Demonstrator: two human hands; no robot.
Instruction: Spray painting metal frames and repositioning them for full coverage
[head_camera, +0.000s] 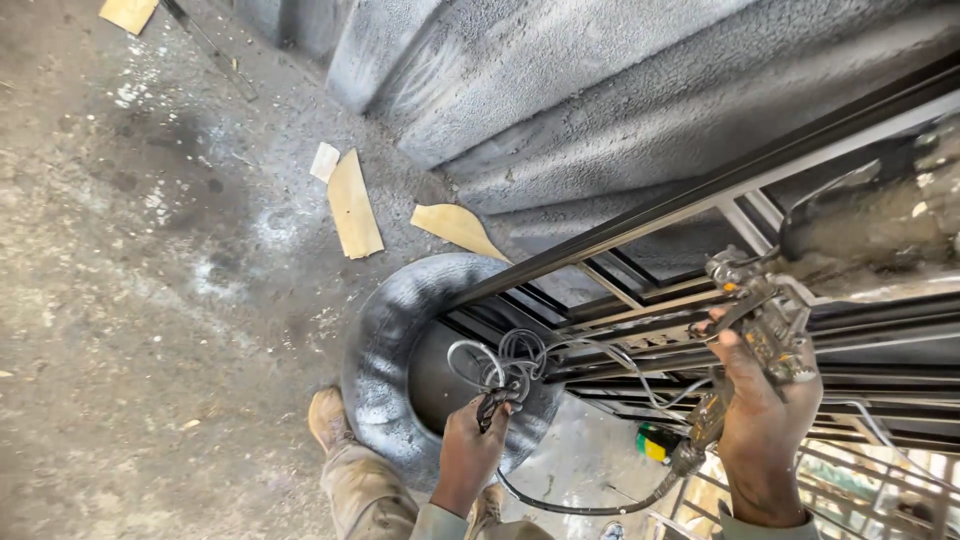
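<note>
A dark metal frame (700, 200) of long painted bars slants across the right half of the view, its lower end lying over a tyre (385, 345) on the concrete floor (150, 300). The tyre is round, rubbery and dusted grey with overspray. Behind it rises a ribbed grey sheet (600, 90), rough and speckled with the same paint. Three pale flat offcuts (352, 205) lie on the floor just beyond the tyre, and a fourth shows at the floor's top left corner.

The left hand (470, 450) is closed around a bunch of coiled hose (505, 360), thin grey loops gathered over the tyre's hollow. The right hand (762, 400) has its grip wrapped tight on a spray gun (760, 305), a grimy metal tool crusted with paint, held up against the frame's bars. A dark hose (590, 508) curves from under the gun down between the two hands. A boot (325, 418) stands beside the tyre's left edge. A small green and yellow object (655, 443) lies beneath the bars.
</note>
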